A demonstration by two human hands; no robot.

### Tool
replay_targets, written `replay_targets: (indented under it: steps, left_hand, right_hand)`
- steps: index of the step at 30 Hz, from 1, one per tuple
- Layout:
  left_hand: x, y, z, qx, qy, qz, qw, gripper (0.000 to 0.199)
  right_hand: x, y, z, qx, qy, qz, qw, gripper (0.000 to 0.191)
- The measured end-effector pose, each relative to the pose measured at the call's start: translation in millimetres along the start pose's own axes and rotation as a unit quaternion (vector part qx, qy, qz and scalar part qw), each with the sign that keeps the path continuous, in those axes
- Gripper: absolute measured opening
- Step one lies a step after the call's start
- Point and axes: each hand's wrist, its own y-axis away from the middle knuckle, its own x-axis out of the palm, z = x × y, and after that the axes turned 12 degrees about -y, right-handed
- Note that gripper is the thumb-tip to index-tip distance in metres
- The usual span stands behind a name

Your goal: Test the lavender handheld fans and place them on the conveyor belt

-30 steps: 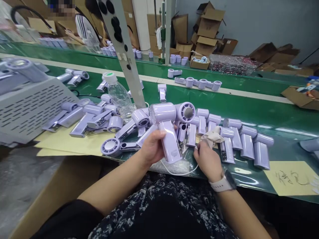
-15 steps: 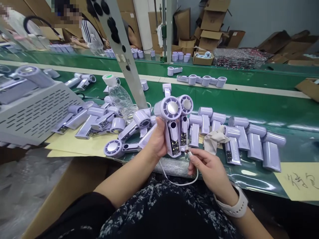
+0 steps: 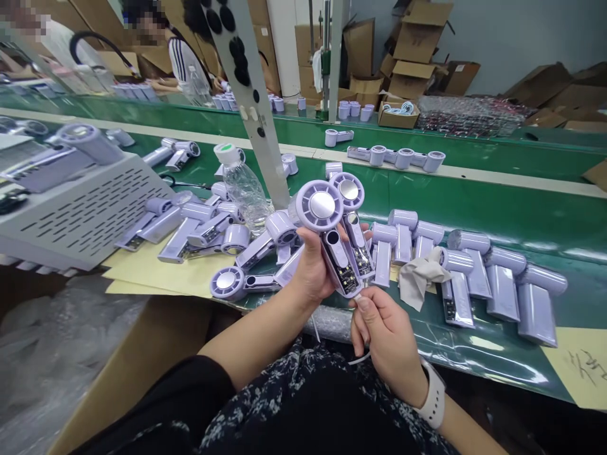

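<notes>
My left hand [image 3: 310, 272] is closed around two lavender handheld fans, with its fingertips showing behind the farther one. The nearer fan [image 3: 322, 205] tilts so its head is at upper left; its handle is uncovered and shows a circuit board. Beside it, the second fan [image 3: 349, 189] has an exposed board too. At the base of the nearer handle, my right hand [image 3: 386, 335] pinches the end of a white charging cable [image 3: 359, 360]. The plug touches the handle's bottom end, but the fingers mostly hide it; how deep it sits I cannot tell.
Several lavender fans [image 3: 502, 291] lie to the right near a grey cloth [image 3: 420, 278]. More fans [image 3: 177, 237] are piled left on yellow paper, beside a slotted metal box [image 3: 109, 215] and a plastic bottle [image 3: 241, 183]. A slanted metal post [image 3: 256, 114] rises ahead. Co-workers sit beyond the belt.
My right hand has brought the cable plug up against the nearer fan's base. Both fans have tilted, their handle bottoms swinging right. The camera view has shifted slightly left.
</notes>
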Motion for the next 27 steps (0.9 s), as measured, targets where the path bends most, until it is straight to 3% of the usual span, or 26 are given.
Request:
replay_targets:
  steps: [7, 12, 19, 23, 27]
  left_hand:
    - [-5.1, 7, 1, 0.000, 0.002, -0.036, 0.999, 0.073]
    - [-9.0, 8, 6, 0.017, -0.001, -0.051, 0.999, 0.072]
    - [-11.4, 9, 5, 0.023, -0.032, -0.039, 0.998, 0.073]
    - [-10.9, 10, 7, -0.002, -0.018, -0.025, 1.000, 0.074]
    - [-11.6, 12, 12, 0.022, -0.008, -0.004, 1.000, 0.069]
  right_hand:
    - [3, 3, -2, 0.012, -0.014, 0.007, 1.000, 0.046]
    - [11, 0, -8, -0.001, -0.048, -0.039, 0.998, 0.048]
    - [8, -7, -5, 0.012, -0.051, 0.020, 0.998, 0.048]
    - [11, -2, -9, 0.000, -0.039, 0.005, 0.999, 0.047]
    - [10, 1, -15, -0.006, -0.032, -0.015, 0.999, 0.045]
